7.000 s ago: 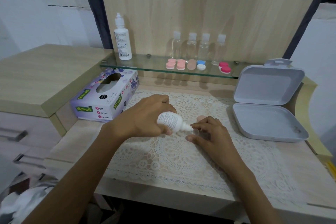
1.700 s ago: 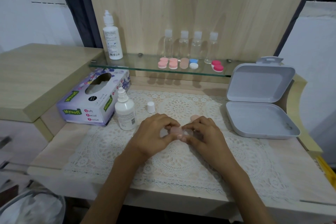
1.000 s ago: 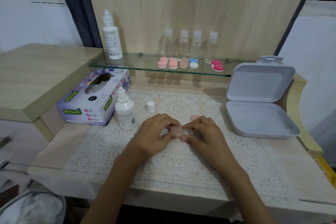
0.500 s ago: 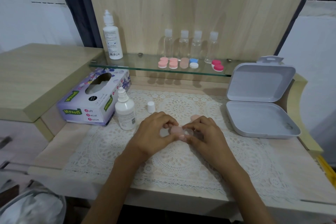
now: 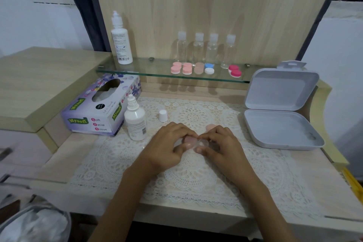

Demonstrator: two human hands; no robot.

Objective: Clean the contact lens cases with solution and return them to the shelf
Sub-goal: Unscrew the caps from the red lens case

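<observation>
Both forearms come in from the bottom edge of the frame and meet at the middle of the surface (image 5: 78, 153), over the lace mat (image 5: 196, 179). The left hand (image 5: 167, 143) lies knuckles up with its wrist low over the mat. Its fingers (image 5: 180, 127) curl forward and the thumb tucks in from the near side, pinching the pink-capped end of the contact lens case (image 5: 190, 140). The right hand (image 5: 222, 145) mirrors it: its fingers (image 5: 218, 130) arch over the clear, uncapped end of the same case and the thumb tip presses it from below. The case sits between the two thumbs, low at the mat; whether it touches the lace I cannot tell. A loose pink cap (image 5: 211, 127) lies on the mat just beyond the right knuckles. Left of the hands stands the small solution bottle (image 5: 135, 122), uncapped, with its white cap (image 5: 163, 115) upright just to its right. More cases (image 5: 186, 68) lie in a row on the glass shelf (image 5: 149, 68) in the upper middle of the frame
</observation>
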